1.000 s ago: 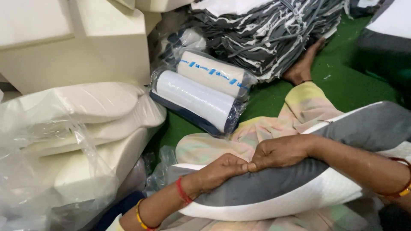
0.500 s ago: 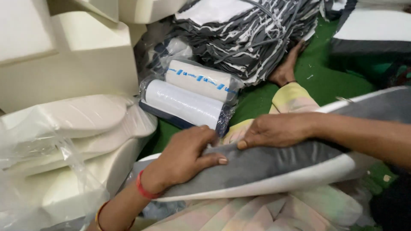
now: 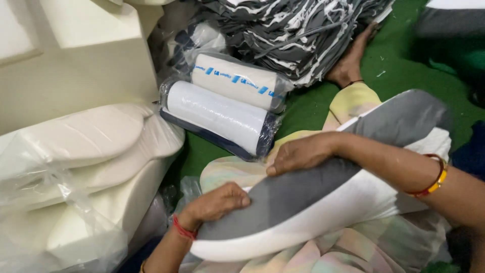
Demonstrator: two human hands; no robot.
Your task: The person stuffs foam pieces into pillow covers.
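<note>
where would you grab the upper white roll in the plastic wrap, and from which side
Probably around its middle, coming from above. The upper white roll lies flat and its long round side is exposed there. Its right end sits against the grey-and-white fabric pile, and the lower roll lies alongside it in front.

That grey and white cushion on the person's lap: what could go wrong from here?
1. The grey and white cushion lies tilted across the lap, with the left hand at its low end and the right hand flat on top; it could slip towards the floor.
2. The plastic-wrapped white rolls lie close by; a swing of the cushion might knock them.
3. Loose clear plastic around the foam pieces could snag the cushion.
</note>
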